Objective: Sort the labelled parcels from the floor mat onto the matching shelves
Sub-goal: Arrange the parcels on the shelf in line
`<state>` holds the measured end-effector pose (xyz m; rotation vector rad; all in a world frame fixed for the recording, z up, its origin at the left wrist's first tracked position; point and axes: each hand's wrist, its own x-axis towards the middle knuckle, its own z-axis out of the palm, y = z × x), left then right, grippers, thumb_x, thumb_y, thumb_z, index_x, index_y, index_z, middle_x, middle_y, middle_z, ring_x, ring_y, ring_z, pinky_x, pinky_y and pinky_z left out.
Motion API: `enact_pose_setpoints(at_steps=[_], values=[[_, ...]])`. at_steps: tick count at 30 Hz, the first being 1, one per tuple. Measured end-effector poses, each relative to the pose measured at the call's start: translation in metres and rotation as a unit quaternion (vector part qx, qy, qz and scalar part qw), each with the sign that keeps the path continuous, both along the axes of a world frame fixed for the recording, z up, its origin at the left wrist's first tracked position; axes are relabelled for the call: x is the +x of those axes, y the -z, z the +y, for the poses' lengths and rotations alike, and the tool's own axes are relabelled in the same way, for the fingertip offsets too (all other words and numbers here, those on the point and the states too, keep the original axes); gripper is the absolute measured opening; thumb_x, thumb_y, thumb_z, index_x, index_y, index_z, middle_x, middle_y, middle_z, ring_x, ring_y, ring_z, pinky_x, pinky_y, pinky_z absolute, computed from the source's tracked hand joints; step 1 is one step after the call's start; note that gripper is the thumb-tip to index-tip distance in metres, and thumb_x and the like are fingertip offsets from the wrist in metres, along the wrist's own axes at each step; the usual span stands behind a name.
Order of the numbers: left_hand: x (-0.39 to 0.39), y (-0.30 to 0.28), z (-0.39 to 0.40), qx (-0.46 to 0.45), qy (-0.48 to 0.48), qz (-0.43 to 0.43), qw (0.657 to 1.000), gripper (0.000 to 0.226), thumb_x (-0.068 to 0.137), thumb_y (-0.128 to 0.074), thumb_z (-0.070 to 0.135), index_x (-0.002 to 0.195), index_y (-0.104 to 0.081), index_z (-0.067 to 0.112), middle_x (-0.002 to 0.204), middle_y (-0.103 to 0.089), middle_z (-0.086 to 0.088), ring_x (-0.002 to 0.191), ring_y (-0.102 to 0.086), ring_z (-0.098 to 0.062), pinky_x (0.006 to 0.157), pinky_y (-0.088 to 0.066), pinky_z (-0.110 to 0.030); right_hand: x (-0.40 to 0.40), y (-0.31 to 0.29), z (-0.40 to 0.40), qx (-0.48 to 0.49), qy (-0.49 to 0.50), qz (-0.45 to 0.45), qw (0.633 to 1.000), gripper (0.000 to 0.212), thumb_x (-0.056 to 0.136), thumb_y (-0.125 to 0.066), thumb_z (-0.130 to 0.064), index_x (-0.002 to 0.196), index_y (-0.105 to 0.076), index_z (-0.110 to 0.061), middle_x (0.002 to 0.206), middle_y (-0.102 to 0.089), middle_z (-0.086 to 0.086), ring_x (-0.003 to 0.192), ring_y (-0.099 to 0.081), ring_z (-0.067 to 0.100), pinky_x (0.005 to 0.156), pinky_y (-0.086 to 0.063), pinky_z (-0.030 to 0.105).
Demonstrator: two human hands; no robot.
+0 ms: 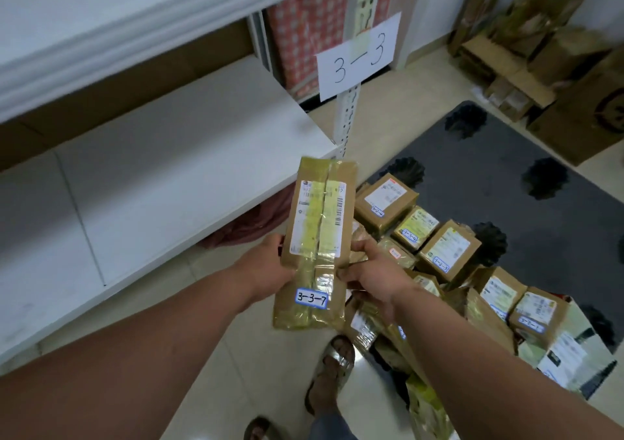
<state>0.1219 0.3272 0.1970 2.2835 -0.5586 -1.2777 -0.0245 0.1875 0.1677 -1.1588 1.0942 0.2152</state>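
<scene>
Parcel 3-3-7 [315, 243] — a long, flat brown packet crossed with yellowish tape — is held upright in the air between both hands, in front of the white shelf [162, 155] and just off its near right corner. A white shipping label covers its upper half, and a small blue-edged sticker [311, 299] near its lower end reads 3-3-7. The left hand [270, 264] grips the parcel's left edge, with its fingers hidden behind the packet; the right hand [371, 277] grips the right edge, thumb on the front face. Above and beyond the parcel, a paper sign [358, 56] marked 3-3 is fixed to the shelf's perforated white upright [347, 118]. To the right of the parcel and lower down, a heap of other brown parcels [439, 253] lies on a dark grey floor mat [506, 176] with black flower shapes; several carry their own blue-edged stickers, though most are too blurred to read. Below the parcel a sandalled foot [332, 372] stands on the pale tiled floor. Far beyond the mat — against the wall — stand stacked cardboard boxes [540, 51].
</scene>
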Motion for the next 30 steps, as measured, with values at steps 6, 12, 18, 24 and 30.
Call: enact_pose_setpoints(at_steps=[6,12,18,24,30], values=[[-0.004,-0.034,0.090,-0.032,0.044,-0.105,0.993,0.094,0.084,-0.071,0.023,0.153,-0.009,0.044,0.134,-0.055,0.013,0.113,-0.060,-0.017,0.093,-0.052,-0.039,0.018,-0.032,0.070,-0.059,-0.058,-0.024,0.996,0.031,0.082,-0.071,-0.008,0.101,-0.048,-0.017,0.108,-0.068,0.019,0.083,-0.061,0.025,0.068,-0.045,0.036],[0.003,-0.062,0.167,-0.078,-0.038,-0.160,0.983,0.050,0.068,-0.065,0.051,0.113,-0.049,0.035,0.117,-0.059,0.010,0.101,-0.062,-0.015,0.086,-0.055,-0.043,0.039,-0.062,0.141,-0.119,-0.132,-0.046,0.983,0.069,0.070,-0.078,-0.024,0.126,-0.038,-0.026,0.111,-0.066,0.003,0.095,-0.067,0.023,0.085,-0.053,0.041],[0.011,-0.081,0.226,-0.037,-0.053,-0.230,0.971,0.044,0.085,-0.064,0.026,0.116,-0.034,0.034,0.103,-0.059,0.004,0.085,-0.062,-0.019,0.076,-0.055,-0.043,0.062,-0.083,0.190,-0.130,-0.192,-0.074,0.970,0.054,0.083,-0.074,-0.018,0.124,-0.041,-0.030,0.100,-0.069,-0.001,0.090,-0.067,0.019,0.081,-0.052,0.039],[0.027,-0.085,0.265,-0.088,-0.130,-0.192,0.969,0.094,0.095,-0.062,0.028,0.155,0.010,0.040,0.073,-0.056,0.018,0.071,-0.061,-0.011,0.069,-0.050,-0.031,0.093,-0.088,0.217,-0.102,-0.224,-0.075,0.966,0.039,0.081,-0.074,-0.013,0.110,-0.049,-0.020,0.106,-0.072,0.000,0.100,-0.068,0.025,0.088,-0.054,0.046],[0.048,-0.084,0.276,-0.093,-0.207,-0.142,0.963,0.060,0.097,-0.058,0.028,0.145,-0.026,0.038,0.120,-0.056,-0.001,0.090,-0.064,-0.023,0.080,-0.056,-0.044,0.127,-0.093,0.228,-0.123,-0.291,-0.057,0.947,0.040,0.085,-0.072,-0.020,0.115,-0.048,-0.015,0.112,-0.065,-0.005,0.102,-0.060,0.015,0.086,-0.049,0.039]])
